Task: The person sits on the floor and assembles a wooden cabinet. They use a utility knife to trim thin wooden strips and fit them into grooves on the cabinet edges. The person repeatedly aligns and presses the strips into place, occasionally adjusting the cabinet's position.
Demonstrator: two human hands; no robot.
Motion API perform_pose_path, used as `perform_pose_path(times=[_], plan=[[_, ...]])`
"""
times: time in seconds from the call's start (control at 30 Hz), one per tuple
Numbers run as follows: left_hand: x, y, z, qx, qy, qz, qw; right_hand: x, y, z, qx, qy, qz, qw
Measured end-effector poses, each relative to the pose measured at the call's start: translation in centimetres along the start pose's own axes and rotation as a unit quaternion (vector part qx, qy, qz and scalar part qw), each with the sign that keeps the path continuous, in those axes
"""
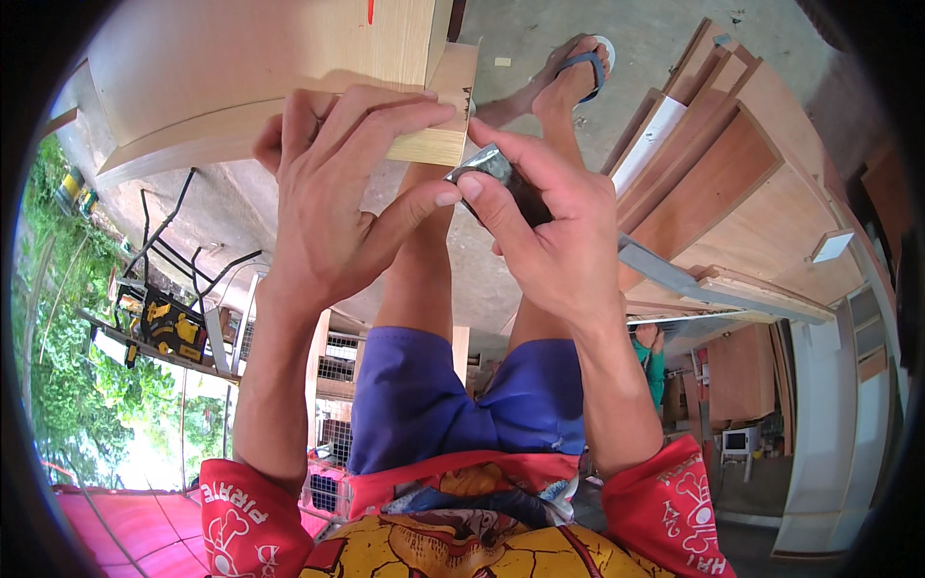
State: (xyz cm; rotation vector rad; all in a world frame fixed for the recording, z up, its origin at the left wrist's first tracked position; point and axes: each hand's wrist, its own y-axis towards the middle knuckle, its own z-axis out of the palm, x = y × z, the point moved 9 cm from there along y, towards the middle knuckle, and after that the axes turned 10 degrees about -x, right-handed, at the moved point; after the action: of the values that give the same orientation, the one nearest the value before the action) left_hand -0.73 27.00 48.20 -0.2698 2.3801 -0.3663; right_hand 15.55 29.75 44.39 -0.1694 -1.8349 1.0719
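My left hand [337, 183] is open, fingers stretched and slightly bent across the end of a pale wood-grain board [424, 146]. Its thumb reaches down to touch a compact dark tool with a shiny silver face [493, 164]. My right hand [564, 212] is closed round that tool, its thumb pressed on the near side. The tool sits against or just beside the board's right corner; the fingers hide most of its body, and I cannot make out its kind. Small dark marks show along the board's right edge.
A large pale panel [241, 67] extends to the upper left. Wooden planks and panels [713, 173] lean at the right. A yellow and black machine on a stand [173, 323] is on the left. A sandalled foot [578, 77] rests on the concrete floor [520, 29]. Someone in a green sleeve [652, 361] appears behind.
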Motion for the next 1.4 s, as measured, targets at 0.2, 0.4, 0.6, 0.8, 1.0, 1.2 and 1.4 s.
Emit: perform_pose_path(times=[0.2, 0.4, 0.6, 0.8, 1.0, 1.2, 1.4], plan=[[-0.06, -0.01, -0.01, 0.000, 0.002, 0.006, 1.000, 0.12, 0.07, 0.04, -0.003, -0.006, -0.014, 1.000], [0.09, -0.14, -0.08, 0.006, 0.010, -0.006, 1.000, 0.19, 0.10, 0.14, -0.004, -0.006, -0.008, 1.000], [0.69, -0.29, 0.00, 0.010, -0.004, -0.010, 1.000, 0.56, 0.79, 0.62, 0.001, 0.000, 0.010, 1.000], [0.32, -0.18, -0.05, 0.002, -0.015, -0.007, 1.000, 0.09, -0.14, 0.23, -0.002, -0.003, -0.004, 1.000], [0.30, -0.23, -0.28, 0.001, 0.012, -0.004, 1.000, 0.14, -0.10, 0.25, 0.011, 0.001, 0.004, 1.000], [0.22, -0.26, -0.30, -0.004, -0.007, -0.008, 1.000, 0.07, -0.09, 0.12, 0.018, -0.005, -0.015, 1.000], [0.26, -0.39, -0.27, -0.004, -0.012, -0.011, 1.000, 0.23, 0.09, 0.24, 0.018, -0.005, -0.009, 1.000]])
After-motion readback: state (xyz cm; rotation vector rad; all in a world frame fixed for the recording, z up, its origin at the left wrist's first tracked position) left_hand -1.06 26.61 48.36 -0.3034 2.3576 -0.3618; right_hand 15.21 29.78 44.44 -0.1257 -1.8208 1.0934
